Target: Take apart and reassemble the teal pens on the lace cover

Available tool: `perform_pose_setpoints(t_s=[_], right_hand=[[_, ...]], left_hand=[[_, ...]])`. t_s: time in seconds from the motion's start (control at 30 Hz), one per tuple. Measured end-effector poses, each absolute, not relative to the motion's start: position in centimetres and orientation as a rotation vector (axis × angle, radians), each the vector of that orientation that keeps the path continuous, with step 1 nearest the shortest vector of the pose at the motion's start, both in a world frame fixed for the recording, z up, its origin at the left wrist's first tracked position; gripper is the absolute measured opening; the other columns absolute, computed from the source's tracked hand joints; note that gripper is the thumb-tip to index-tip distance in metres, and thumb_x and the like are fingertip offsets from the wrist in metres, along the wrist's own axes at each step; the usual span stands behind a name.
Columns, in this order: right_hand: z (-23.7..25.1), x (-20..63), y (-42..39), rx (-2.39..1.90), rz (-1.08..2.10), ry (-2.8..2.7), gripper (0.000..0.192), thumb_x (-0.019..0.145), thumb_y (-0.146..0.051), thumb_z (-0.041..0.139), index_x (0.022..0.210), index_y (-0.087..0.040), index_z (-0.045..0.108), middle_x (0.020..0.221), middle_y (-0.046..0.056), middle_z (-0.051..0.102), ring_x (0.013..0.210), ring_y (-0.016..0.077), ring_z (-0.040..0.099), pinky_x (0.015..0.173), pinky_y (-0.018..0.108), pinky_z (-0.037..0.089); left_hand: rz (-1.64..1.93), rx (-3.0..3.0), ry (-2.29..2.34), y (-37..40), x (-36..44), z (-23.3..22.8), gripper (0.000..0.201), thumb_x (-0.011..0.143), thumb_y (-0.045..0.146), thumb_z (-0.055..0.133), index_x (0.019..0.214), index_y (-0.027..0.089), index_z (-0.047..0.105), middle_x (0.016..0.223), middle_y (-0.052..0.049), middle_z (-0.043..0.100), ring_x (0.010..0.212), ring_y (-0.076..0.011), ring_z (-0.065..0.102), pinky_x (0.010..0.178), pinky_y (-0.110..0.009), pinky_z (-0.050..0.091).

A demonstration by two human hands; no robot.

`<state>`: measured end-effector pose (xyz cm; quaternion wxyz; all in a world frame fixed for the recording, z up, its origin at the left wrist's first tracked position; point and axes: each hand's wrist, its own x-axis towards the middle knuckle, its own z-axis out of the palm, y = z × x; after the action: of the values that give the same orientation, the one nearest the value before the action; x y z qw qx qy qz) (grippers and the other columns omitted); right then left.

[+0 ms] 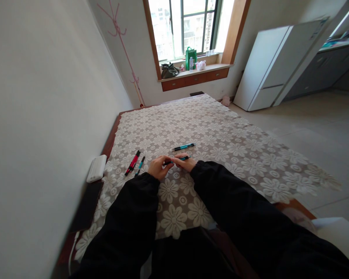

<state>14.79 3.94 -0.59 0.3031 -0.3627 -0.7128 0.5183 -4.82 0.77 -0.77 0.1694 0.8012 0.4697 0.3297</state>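
Note:
My left hand [159,166] is closed, pinching a short dark pen piece [168,163]; I cannot tell whether it is a cap or part of the barrel. Fingertip to fingertip with it, my right hand [187,164] is closed around a black and teal pen [185,157], whose end sticks out past the fingers. Just beyond both hands, black and teal pens [184,147] lie close together on the cloth. To the left of my left hand are red and black pens [132,162], with a teal and black pen piece [140,166] beside them.
A flower-patterned lace tablecloth [174,221] covers the table. Along its left edge sit a white power bank [97,169] and a dark flat device [87,205] with a white cable [73,248]. The wall [46,116] borders that side. A white refrigerator [267,69] stands farther right.

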Motion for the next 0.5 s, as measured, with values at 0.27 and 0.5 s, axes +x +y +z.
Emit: perform_pose_setpoints(t_s=[0.27, 0.5], right_hand=[[-0.96, 14.83, 4.05, -0.940, 1.387, -1.901, 0.045, 0.087, -0.056, 0.052, 0.063, -0.018, 0.056, 0.052, -0.004, 0.046, 0.048, 0.0084, 0.039, 0.049, 0.025, 0.028], [-0.97, 14.84, 4.14, -0.936, 1.361, -1.931, 0.048, 0.087, -0.057, 0.051, 0.059, -0.018, 0.051, 0.050, -0.004, 0.045, 0.048, 0.0086, 0.038, 0.050, 0.025, 0.029]], left_hand=[[0.827, 2.339, 1.284, 0.76, -5.02, -0.61, 0.036, 0.099, 0.037, 0.041, 0.085, 0.019, 0.068, 0.084, -0.005, 0.068, 0.078, -0.0165, 0.064, 0.076, -0.030, 0.050], [0.928, 2.285, 1.326, 0.83, -4.83, -0.95, 0.016, 0.089, 0.035, 0.059, 0.095, 0.021, 0.062, 0.086, -0.003, 0.069, 0.077, -0.0165, 0.064, 0.071, -0.029, 0.050]])
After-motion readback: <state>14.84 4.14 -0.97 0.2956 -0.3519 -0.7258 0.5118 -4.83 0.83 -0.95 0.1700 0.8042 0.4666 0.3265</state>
